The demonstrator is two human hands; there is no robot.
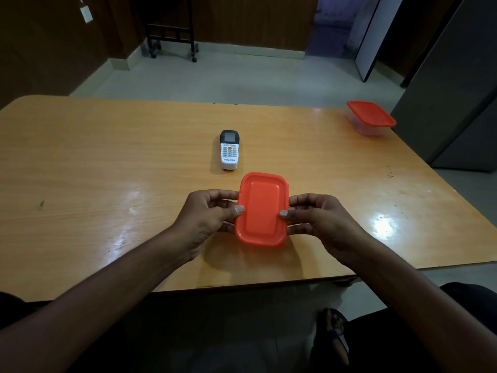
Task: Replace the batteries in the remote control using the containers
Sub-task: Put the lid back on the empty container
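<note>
A small container with an orange lid (262, 208) sits near the table's front edge, its lid on. My left hand (207, 214) grips its left side and my right hand (320, 218) grips its right side, thumbs resting on the lid. Its body is hidden under the lid and my fingers. Just beyond it lies a white remote control (229, 153) with a dark screen end, buttons up. A second clear container with an orange lid (370, 117) stands closed at the far right corner.
The wooden table (107, 170) spans the view, its front edge close to my body and its right edge running diagonally. A grey cabinet (451, 103) stands beside the right corner. A wheeled black frame (172, 36) stands on the floor behind.
</note>
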